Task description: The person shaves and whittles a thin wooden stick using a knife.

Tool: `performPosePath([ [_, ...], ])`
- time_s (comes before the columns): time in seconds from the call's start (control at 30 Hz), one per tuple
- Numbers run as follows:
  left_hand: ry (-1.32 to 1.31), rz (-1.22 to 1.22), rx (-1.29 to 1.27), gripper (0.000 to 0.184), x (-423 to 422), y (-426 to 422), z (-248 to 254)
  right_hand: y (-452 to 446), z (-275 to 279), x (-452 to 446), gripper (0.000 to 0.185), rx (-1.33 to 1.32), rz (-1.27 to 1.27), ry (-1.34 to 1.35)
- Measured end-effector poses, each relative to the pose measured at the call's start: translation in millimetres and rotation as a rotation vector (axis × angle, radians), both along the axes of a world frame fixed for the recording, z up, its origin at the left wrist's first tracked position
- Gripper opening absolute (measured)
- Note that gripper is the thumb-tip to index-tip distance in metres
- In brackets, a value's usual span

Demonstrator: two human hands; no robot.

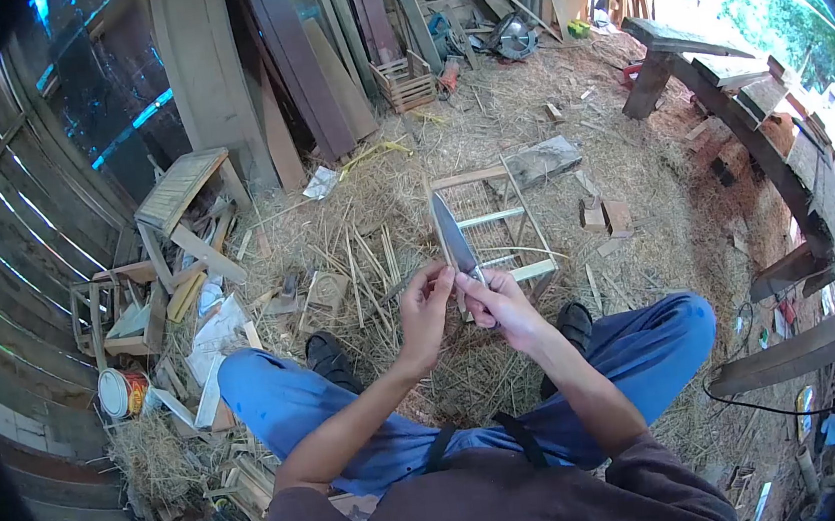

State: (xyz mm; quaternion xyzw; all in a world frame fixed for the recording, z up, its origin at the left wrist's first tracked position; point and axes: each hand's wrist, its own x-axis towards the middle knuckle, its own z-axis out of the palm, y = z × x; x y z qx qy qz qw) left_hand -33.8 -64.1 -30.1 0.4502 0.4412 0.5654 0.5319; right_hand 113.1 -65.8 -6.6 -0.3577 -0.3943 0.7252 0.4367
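The knife [451, 229] is up off the floor, in front of the seated person, its broad blade slanting away toward the far edge of the floor [399, 177]. The right hand [505, 310] is closed around its handle. The left hand [428, 310] has its thumb and fingers drawn together in a pinch just beside the base of the blade — whether something thin is caught between them, I cannot tell.

Behind the knife, a wooden frame [491, 219] with light crossbars lies on the straw-strewn floor, and a flat, weathered board [541, 161] sits at its far right corner. Left of the frame, thin sticks [355, 277] are scattered about. The person's 2 dark shoes [326, 358] are planted apart, 1 on either side of the hands.

Farther out, toward the left edge of the floor, stands a small slatted bench [191, 187] (rather tilted, from here), with a labelled tin [125, 392] nearer the person. Along the far edge there's a slatted crate [405, 83], a circular saw [515, 37] and tall planks [293, 66] leaning upright — quite a row of them. Near the right edge, a long, rough wooden bench [763, 142] holds loose pieces of board.
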Motion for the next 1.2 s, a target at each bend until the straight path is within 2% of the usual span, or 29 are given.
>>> performPosePath([
  [0.07, 0.022, -0.001, 0.044, 0.027, -1, 0, -2, -3, 4, -3, 0.025, -0.017, -0.026, -0.048],
  [0.17, 0.017, 0.02, 0.049, 0.023, -3, 2, 3, -2, 14, 8, 0.027, 0.01, -0.064, -0.273],
  [0.27, 0.066, 0.015, 0.007, 0.021, -11, -2, 21, 11, -3, 28, 0.029, 0.271, -0.203, -0.409],
  [0.3, 0.095, 0.006, -0.009, 0.02, -13, -2, 25, 15, -2, 30, 0.029, 0.462, -0.275, -0.517],
  [0.4, 0.098, -0.017, 0.009, 0.019, -16, 1, 23, 14, 3, 36, 0.029, 0.396, -0.282, -0.488],
  [0.5, -0.058, -0.059, 0.139, 0.02, -8, 3, 16, 10, 4, 30, 0.03, 0.599, -0.306, -0.629],
  [0.6, -0.048, -0.077, 0.013, 0.023, -7, -3, 18, 10, 1, 25, 0.032, 0.802, -0.234, -0.69],
  [0.7, -0.03, -0.13, -0.016, 0.024, -10, -4, 18, 5, 5, 21, 0.029, 0.871, -0.238, -0.852],
  [0.93, 0.165, -0.153, 0.03, 0.023, -4, -9, 14, 2, 7, 17, 0.024, 1.043, -0.215, -0.929],
  [1.0, 0.278, -0.158, 0.037, 0.023, -6, -9, 12, 2, 9, 18, 0.023, 1.025, -0.173, -0.966],
  [1.1, 0.312, -0.195, 0.025, 0.032, -11, -7, 9, 2, 10, 21, 0.026, 1.009, -0.113, -1.026],
  [1.2, 0.275, -0.233, -0.017, 0.028, -13, -9, 9, 4, 14, 26, 0.027, 1.063, -0.079, -1.064],
])
